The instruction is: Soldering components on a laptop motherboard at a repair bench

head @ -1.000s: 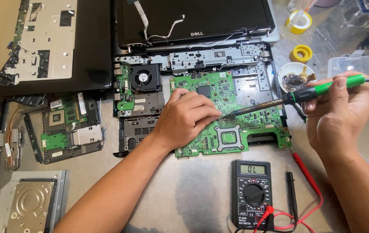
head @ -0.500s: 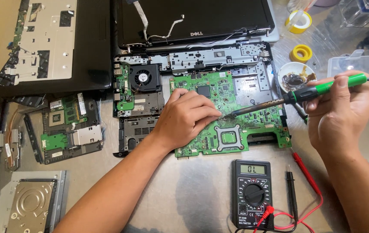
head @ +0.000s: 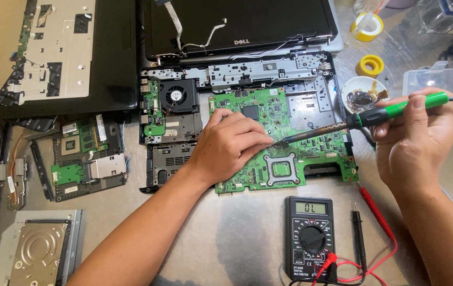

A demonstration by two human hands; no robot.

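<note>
Two hands in view. The left hand (head: 231,145) is laid on the green circuit board (head: 284,140) at frame centre, fingers curled narrow with the tips pinched near the iron's tip; whether anything is held there cannot be told. The right hand (head: 414,140), right of frame, is closed around the green handle of one soldering iron (head: 364,119), whose tip is brought down onto the board just beside the left fingertips.

Counted: one large board under the hands, one smaller green board (head: 81,159) at left, one fan (head: 176,95) upper left of the board, one multimeter (head: 311,235) at bottom centre with one black probe (head: 360,241) and one red probe (head: 377,212) laid beside it, two yellow tape rolls (head: 370,64) at upper right, one drive (head: 38,251) at lower left.

Containers: one small white bowl (head: 364,94) holding dark brown paste, just above the iron; one clear plastic box (head: 433,79) behind the right hand, contents not readable.

Everything is laid on the metal desk (head: 237,238).
</note>
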